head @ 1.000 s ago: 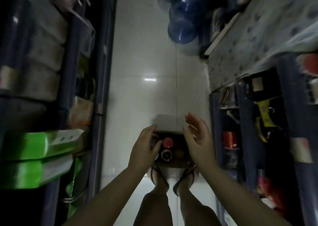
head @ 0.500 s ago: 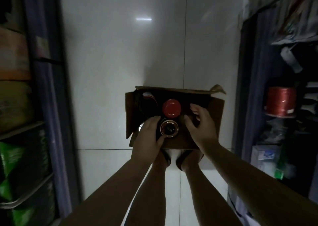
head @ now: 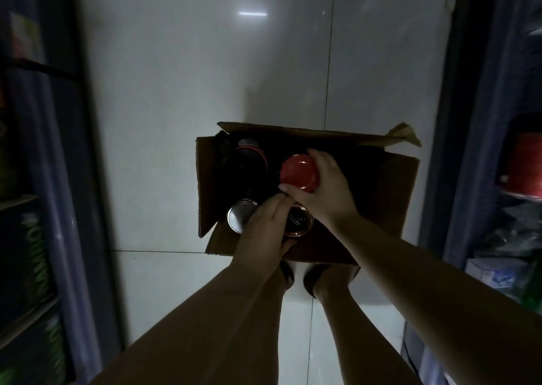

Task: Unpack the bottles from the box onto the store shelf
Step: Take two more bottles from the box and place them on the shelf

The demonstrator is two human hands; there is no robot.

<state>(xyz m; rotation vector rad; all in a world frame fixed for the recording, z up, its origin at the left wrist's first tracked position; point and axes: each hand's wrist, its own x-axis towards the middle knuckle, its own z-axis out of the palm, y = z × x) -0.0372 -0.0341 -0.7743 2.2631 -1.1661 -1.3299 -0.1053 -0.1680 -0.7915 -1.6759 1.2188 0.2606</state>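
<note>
An open brown cardboard box [head: 393,191] stands on the pale tiled floor in front of my feet. Several bottles stand upright inside it, seen from above. My right hand [head: 325,188] grips the red-capped bottle [head: 297,172] near the box's middle. My left hand [head: 264,229] curls round a copper-rimmed bottle [head: 300,221] at the near edge. A silver-capped bottle [head: 239,216] stands just left of that hand. A dark bottle [head: 247,158] sits in the far left corner.
Dark blue shelf racks flank the narrow aisle. The left rack [head: 58,179] holds green packs [head: 35,252]. The right rack [head: 457,150] holds a red spool [head: 525,167] and packaged goods. My sandalled feet [head: 299,279] stand right behind the box.
My head came closer to the box. My right hand moved from the box's right side onto the red-capped bottle. My left hand closed round the copper-rimmed bottle.
</note>
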